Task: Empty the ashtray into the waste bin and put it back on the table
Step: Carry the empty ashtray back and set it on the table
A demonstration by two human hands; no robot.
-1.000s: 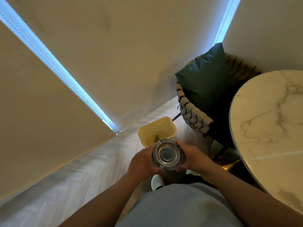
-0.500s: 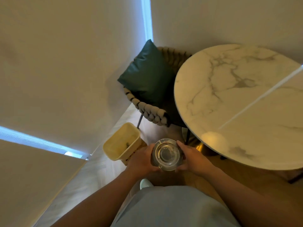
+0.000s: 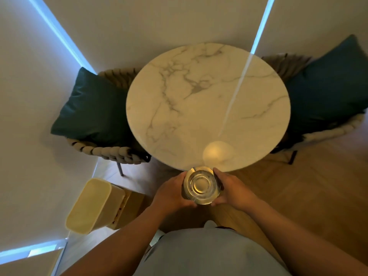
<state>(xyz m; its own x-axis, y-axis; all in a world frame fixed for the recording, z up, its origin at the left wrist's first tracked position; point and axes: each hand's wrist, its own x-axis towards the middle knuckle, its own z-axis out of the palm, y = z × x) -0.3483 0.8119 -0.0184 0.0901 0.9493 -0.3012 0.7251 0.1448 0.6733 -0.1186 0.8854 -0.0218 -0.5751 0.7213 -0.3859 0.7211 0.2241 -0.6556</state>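
Both hands clamp the ashtray point(image 3: 201, 185): left hand point(image 3: 172, 193) wrapped on its left side, right hand point(image 3: 232, 189) on its right, fingers curled round the rim. Ashtray upright, opening up, bowl looks empty, held in the air just at the near edge of the round marble table point(image 3: 207, 104). Waste bin point(image 3: 89, 206) on the floor, near left, well apart from the ashtray. Woven chairs with dark green cushions point(image 3: 91, 106) left and right of the table.
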